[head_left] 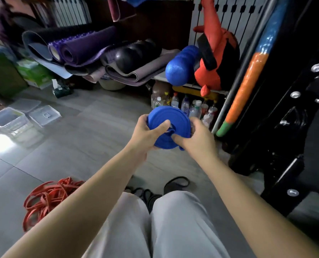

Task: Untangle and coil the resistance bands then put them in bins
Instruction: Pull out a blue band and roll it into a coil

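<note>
We hold blue band [168,127] coiled, left hand [145,134] + right hand [198,135], each grip closed on it. Red bands [47,196] lower left tangled; bins [8,119] mid-left, binning not done.

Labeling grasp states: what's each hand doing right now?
Left hand: grips the coiled blue rubber resistance band.
Right hand: grips the same band, thumb pressed into the coil.

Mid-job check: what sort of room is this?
Likely a home gym or its storage corner: rolled yoga mats piled at the back, a foam roller, a black weight rack on the right. Left hand and right hand grip a coiled blue band.
</note>
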Demonstrator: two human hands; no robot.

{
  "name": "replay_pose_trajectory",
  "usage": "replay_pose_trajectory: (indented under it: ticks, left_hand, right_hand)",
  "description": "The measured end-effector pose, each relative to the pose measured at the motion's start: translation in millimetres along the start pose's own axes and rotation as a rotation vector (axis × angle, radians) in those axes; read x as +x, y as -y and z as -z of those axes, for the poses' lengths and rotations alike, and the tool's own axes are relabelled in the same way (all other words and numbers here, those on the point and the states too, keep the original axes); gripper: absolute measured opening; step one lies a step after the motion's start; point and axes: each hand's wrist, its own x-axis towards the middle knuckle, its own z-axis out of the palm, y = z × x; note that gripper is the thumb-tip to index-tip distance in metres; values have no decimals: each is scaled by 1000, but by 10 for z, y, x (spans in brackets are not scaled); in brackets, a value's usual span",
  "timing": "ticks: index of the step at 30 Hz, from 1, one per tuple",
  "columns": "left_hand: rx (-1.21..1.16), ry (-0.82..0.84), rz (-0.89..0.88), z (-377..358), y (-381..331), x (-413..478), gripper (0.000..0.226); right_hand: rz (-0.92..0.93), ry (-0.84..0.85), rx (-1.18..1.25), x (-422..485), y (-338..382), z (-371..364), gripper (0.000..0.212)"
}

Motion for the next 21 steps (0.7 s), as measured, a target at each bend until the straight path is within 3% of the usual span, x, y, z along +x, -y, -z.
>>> replay_pose_trajectory:
  ticks: [5, 11, 14, 21]
  left_hand:
    - [-38, -37, 160, 353, 292, 494, 43]
    - [-110, -78, 408, 756, 1084, 1048, 59]
    - [-197, -104, 512, 891, 1524, 1286, 46]
    - [-291, -136, 742, 1230, 2700, 1657, 49]
  right_hand:
    - [-77, 88, -41, 347, -245, -671, 51]
    - [-181, 192, -60, 576, -782, -1507, 47]
    - [-291, 260, -108, 712, -1115, -1920, 50]
    - [-486, 526, -268, 886, -2038, -2869, 34]
